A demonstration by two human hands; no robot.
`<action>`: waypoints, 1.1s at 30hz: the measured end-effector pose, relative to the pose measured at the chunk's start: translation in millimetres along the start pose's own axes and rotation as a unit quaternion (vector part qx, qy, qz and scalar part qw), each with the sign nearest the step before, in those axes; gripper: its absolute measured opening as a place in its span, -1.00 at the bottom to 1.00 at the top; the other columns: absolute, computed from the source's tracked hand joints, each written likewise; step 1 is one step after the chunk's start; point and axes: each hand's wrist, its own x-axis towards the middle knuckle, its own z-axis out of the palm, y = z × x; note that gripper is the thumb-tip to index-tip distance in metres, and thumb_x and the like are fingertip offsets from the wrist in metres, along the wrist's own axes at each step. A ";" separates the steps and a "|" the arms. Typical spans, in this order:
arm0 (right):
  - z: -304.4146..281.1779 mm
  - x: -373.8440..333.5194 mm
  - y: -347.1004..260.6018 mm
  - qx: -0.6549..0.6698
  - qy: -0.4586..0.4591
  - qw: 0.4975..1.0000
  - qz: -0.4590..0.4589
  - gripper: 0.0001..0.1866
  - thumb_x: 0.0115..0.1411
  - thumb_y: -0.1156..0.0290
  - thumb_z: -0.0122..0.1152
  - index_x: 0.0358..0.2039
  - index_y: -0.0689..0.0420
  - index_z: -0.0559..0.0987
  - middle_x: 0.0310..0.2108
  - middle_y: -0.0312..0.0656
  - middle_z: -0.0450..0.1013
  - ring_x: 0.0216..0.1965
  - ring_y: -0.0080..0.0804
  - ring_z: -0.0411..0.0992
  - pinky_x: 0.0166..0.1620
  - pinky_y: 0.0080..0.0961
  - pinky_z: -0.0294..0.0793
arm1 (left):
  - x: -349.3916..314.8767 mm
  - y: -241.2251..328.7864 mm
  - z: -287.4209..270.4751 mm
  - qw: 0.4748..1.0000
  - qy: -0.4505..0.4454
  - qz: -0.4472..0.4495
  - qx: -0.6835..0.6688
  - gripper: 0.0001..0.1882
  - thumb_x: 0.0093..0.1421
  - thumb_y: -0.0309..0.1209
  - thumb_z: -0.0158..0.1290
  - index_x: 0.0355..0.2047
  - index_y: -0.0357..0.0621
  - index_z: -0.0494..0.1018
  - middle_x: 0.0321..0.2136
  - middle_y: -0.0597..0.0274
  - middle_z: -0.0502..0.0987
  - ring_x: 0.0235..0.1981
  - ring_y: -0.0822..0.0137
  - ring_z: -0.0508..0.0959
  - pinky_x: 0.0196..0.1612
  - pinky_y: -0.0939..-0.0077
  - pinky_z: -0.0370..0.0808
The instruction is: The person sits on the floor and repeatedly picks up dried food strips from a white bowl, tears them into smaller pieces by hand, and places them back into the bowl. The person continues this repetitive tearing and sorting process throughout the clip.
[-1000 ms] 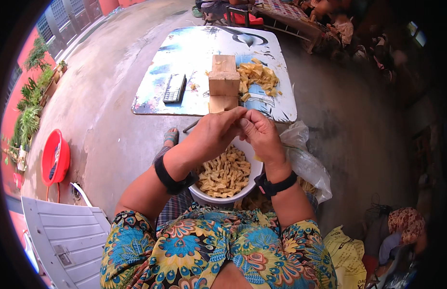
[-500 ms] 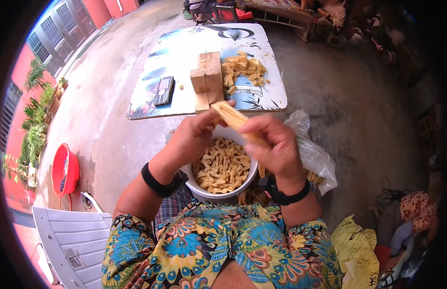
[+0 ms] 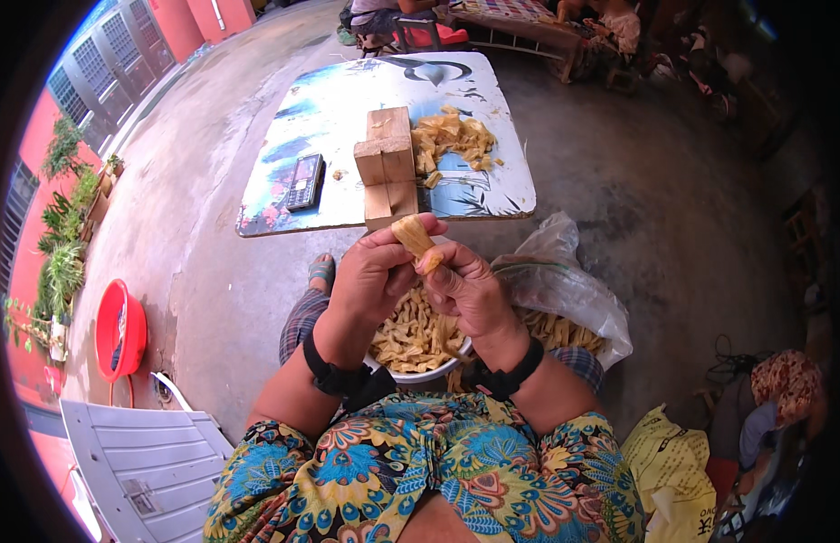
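The left hand [image 3: 370, 273] and right hand [image 3: 471, 291] both pinch the strip [image 3: 411, 237]; a slack hold could drop it between worktop's [image 3: 343, 100] near edge and tub [image 3: 420, 376]

Dark lettering [image 3: 704, 525] is printed on the yellow bag [image 3: 666, 457] at lower right; on the keypad device [image 3: 305, 182] on the tabletop [image 3: 289, 136], markings cannot be read.

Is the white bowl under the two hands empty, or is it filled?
Filled: many twisted yellowish pieces lie heaped inside the bowl. Left hand and right hand hide its far part; there, I cannot tell.
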 end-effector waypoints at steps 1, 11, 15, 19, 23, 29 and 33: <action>-5.9 2.8 3.6 0.073 -0.025 0.997 0.029 -0.92 0.20 0.38 0.21 -0.31 0.06 0.54 -0.54 -0.41 0.39 -0.62 -0.72 0.23 -0.63 -0.78 0.14 | 5.7 -7.5 -10.1 0.999 -0.018 0.011 -0.025 -0.62 0.17 -0.63 -0.12 0.02 -0.34 0.38 -0.09 0.02 0.49 -0.68 0.57 0.35 -0.65 0.77 0.28; -7.0 8.5 -4.8 -0.068 0.111 0.991 -0.036 -0.93 0.14 0.53 0.22 -0.33 0.15 0.55 -0.43 -0.31 0.53 -0.52 -0.67 0.43 -0.53 -0.72 0.32 | 8.0 -25.6 -10.5 0.962 -0.052 0.176 0.200 -0.74 0.23 -0.60 -0.03 -0.10 -0.28 0.53 0.22 0.21 0.24 -0.44 0.60 0.51 -0.50 0.82 0.37; -11.4 6.3 -10.6 -0.481 0.054 0.854 -0.191 -0.87 0.09 0.51 0.24 -0.33 0.17 0.49 -0.47 -0.13 0.49 -0.46 -0.29 0.50 -0.38 -0.44 0.45 | 10.2 -21.5 -21.8 0.789 -0.041 0.351 0.502 -0.62 0.04 -0.72 0.09 -0.13 -0.11 0.58 -0.03 0.22 0.42 -0.39 0.49 0.49 -0.35 0.62 0.45; -11.9 3.0 -28.2 -0.607 0.010 0.767 -0.210 -0.77 0.05 0.44 0.32 -0.35 0.17 0.44 -0.52 -0.13 0.45 -0.49 -0.28 0.46 -0.38 -0.50 0.43 | -3.8 -12.5 -26.6 0.701 -0.008 0.376 0.605 -0.84 0.01 -0.62 0.15 -0.34 -0.22 0.55 -0.52 0.33 0.43 -0.54 0.48 0.40 -0.46 0.66 0.36; -21.6 3.9 -32.0 -0.395 -0.016 0.915 -0.075 -0.78 0.11 0.40 0.31 -0.36 0.16 0.43 -0.56 -0.40 0.41 -0.53 -0.68 0.35 -0.48 -0.68 0.33 | -16.2 -16.3 -15.2 0.954 -0.036 0.005 0.296 -0.91 0.20 -0.46 0.02 -0.40 -0.22 0.37 -0.57 0.38 0.36 -0.58 0.52 0.37 -0.54 0.65 0.30; -57.2 8.9 -46.5 -0.169 -0.038 0.985 0.016 -0.82 0.16 0.35 0.27 -0.38 0.11 0.45 -0.63 -0.48 0.31 -0.66 -0.80 0.15 -0.60 -0.83 0.07 | -27.7 -5.7 -10.0 0.988 -0.049 -0.091 0.111 -0.92 0.18 -0.46 -0.09 -0.38 -0.21 0.34 -0.59 0.32 0.35 -0.61 0.50 0.33 -0.55 0.63 0.35; -55.1 8.9 -36.7 -0.152 -0.021 0.988 0.025 -0.82 0.16 0.33 0.28 -0.41 0.09 0.45 -0.65 -0.49 0.28 -0.68 -0.80 0.13 -0.63 -0.83 0.03 | -30.9 10.9 -31.6 0.966 -0.091 -0.108 0.218 -0.80 0.18 -0.41 0.04 -0.24 -0.26 0.39 -0.45 0.25 0.47 -0.43 0.45 0.47 -0.34 0.57 0.46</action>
